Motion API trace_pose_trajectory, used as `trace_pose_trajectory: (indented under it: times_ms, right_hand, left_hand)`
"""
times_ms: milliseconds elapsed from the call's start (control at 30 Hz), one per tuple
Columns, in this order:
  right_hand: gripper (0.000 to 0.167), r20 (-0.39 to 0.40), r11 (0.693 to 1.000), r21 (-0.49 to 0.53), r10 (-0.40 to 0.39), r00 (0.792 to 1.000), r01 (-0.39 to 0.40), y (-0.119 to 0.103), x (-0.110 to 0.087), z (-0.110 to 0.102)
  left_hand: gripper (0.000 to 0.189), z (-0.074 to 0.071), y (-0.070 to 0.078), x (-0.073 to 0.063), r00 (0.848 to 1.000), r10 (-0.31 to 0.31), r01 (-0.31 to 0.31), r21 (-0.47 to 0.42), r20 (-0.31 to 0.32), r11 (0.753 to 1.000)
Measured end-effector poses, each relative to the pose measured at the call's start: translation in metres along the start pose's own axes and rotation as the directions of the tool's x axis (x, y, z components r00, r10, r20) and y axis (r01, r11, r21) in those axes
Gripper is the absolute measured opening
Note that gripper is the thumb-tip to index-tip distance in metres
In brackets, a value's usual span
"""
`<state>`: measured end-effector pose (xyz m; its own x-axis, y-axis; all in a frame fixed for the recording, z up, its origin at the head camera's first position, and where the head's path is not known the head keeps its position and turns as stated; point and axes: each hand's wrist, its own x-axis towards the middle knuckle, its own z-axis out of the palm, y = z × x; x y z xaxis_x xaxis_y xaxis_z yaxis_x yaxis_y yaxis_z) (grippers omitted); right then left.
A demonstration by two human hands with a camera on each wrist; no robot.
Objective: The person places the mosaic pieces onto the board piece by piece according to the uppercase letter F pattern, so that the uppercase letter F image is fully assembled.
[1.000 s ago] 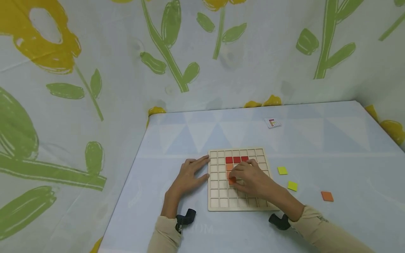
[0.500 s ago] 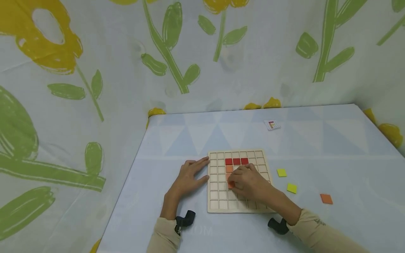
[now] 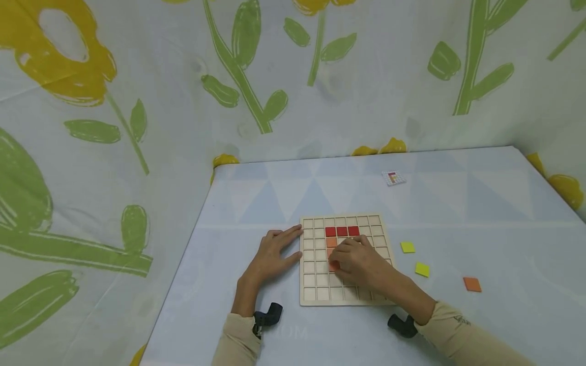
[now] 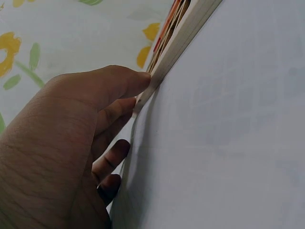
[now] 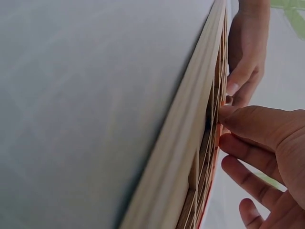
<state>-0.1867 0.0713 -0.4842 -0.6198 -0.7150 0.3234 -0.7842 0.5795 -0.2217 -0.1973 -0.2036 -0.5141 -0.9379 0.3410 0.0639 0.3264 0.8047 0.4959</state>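
A square wooden grid board (image 3: 323, 294) lies on the table. Three red tiles (image 3: 342, 231) form a row near its top, with an orange tile (image 3: 331, 242) under the leftmost. My right hand (image 3: 363, 263) is over the middle of the board, thumb and fingertips pinching another orange tile (image 3: 334, 266) at a cell in that same column; the fingers partly cover it. At the board's left edge, my left hand (image 3: 272, 257) has its fingers extended and spread, the thumb (image 4: 138, 82) touching the wooden side.
Two yellow tiles (image 3: 407, 247) and a loose orange tile (image 3: 472, 284) lie right of the board. Farther back is a small card (image 3: 393, 178) with a coloured grid pattern. A flower-printed cloth (image 3: 366, 101) hangs behind the table.
My right hand has moved slightly down and left, bringing the pinched orange tile from tilted to lower in its cell. The left hand stays at the board's edge.
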Motion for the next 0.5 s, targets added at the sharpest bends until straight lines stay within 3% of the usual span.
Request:
trace_pose_trajectory:
  times_ms: [200,500]
  right_hand:
    - [0.02,0.002,1.0,-0.004,-0.005,1.0,0.005,0.001,-0.001,-0.001]
    - [0.022,-0.09,0.993,0.112,-0.018,0.996,0.028,0.007,-0.007,-0.012]
  left_hand:
    - [0.061,-0.001,0.0,0.001,1.0,0.017,-0.017,-0.008,-0.014,1.0]
    - [0.061,0.001,0.0,0.0,0.997,0.049,-0.05,-0.018,-0.052,0.999]
